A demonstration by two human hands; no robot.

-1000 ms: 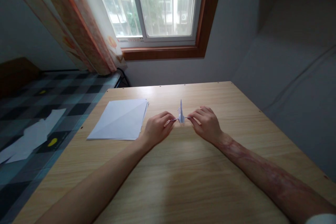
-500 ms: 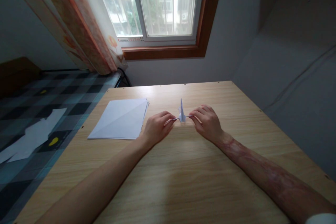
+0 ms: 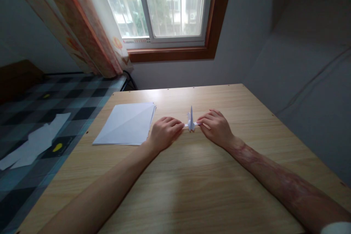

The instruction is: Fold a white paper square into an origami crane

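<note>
A small folded white paper crane [image 3: 191, 122] is between my two hands above the wooden table [image 3: 197, 175]. Its body and a thin point stand upright, while its wings stretch out to both sides. My left hand [image 3: 168, 131] pinches the left wing between thumb and fingers. On the other side, the fingertips of my right hand [image 3: 215, 126] grip the right wing. Both wing tips are hidden by my fingers. Whether the crane's underside touches the table I cannot tell.
Left of my left hand lies a stack of square white paper [image 3: 124, 124]. Beyond the table's left edge is a bed with a checked cover [image 3: 90, 91], with cut paper scraps [image 3: 38, 140] on it. A window [image 3: 175, 7] and a curtain [image 3: 93, 25] are behind.
The crane has come slightly lower and nearer to me, and its wings now show flatter and broader. Both hands keep their hold with only small finger shifts.
</note>
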